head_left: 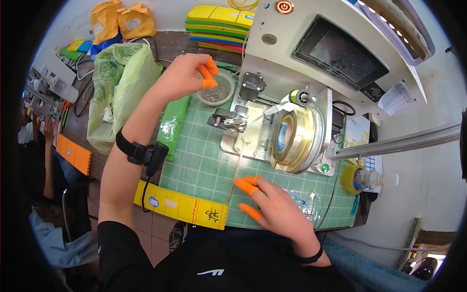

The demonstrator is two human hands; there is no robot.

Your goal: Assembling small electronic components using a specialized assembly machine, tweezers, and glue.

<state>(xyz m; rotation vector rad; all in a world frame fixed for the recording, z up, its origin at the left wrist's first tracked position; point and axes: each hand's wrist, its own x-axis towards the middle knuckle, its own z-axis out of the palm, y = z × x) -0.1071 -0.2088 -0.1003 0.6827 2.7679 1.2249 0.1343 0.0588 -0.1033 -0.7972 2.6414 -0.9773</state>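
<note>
My left hand (182, 75) hovers over a round pale bowl (230, 99) of small grey bits (214, 92). Orange finger cots cover its fingertips, which are pinched together; whatever is between them is too small to make out. My right hand (277, 209), also in orange finger cots, rests on the green gridded mat (204, 165) with thumb and forefinger apart. Beside its forefinger lies a thin tan strand (234, 182), which runs up to the white bed of a bench machine (253, 119). A metal clamp (231, 119) and a clear tape reel (296, 136) flank that bed.
A yellow strip folder (182, 207) lies along the mat's front edge, and a green one (174, 124) under my left forearm. Left of it stands a pale green plastic bag (121, 92). A screen (340, 53) overhangs at right. Another person's arm (47, 155) shows far left.
</note>
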